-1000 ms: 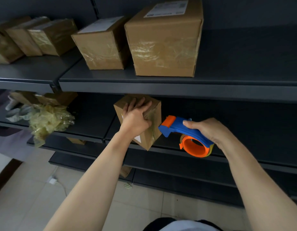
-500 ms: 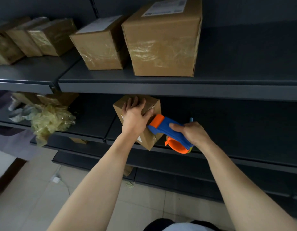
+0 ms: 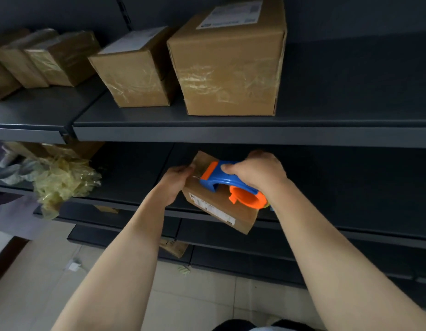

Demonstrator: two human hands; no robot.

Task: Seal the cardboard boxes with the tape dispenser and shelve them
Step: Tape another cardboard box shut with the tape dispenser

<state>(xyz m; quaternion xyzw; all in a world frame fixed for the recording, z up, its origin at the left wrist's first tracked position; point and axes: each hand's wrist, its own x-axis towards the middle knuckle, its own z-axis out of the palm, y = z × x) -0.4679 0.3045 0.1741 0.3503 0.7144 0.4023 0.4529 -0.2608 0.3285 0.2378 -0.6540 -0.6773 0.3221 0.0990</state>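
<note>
tape dispenser (image 3: 227, 185) moved onto box (image 3: 221, 211) | box overhangs shelf edge (image 3: 350, 235)

Dark grey metal shelving (image 3: 231, 133) fills most of the view. On the left of the middle shelf there's a crumpled wad of yellowish plastic film (image 3: 64, 180). Pale floor tiles (image 3: 28, 295) down below, with a small white plug (image 3: 73, 266) lying near left.
</note>
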